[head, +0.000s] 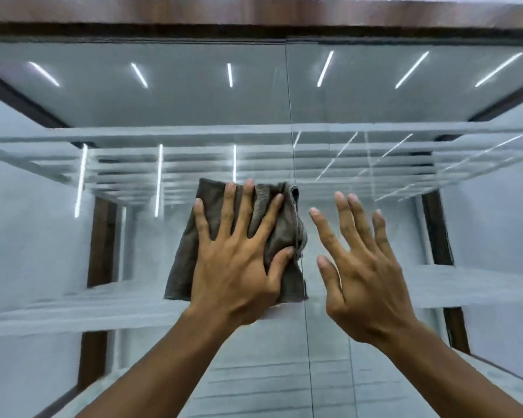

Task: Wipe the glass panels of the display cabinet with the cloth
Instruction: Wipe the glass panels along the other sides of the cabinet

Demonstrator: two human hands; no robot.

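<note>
— Where was the grey-brown folded cloth (239,236)?

— Under my left hand (239,267), fingers spread, pressing it flat on the left glass panel (133,101), just beside the vertical seam (298,206).

— And your right hand (366,273)?

— Open, holding nothing, right of the seam.

I see a grey-brown woven cloth (263,212), plain and unpatterned, against the clear glass panel (163,101). The dark brown wooden cabinet frame (254,13) runs along the top edge, and the grey interior carries thin white light strips (230,75) fanned in a row. The pale translucent glass shelves (194,134) look whitish-grey.
</note>
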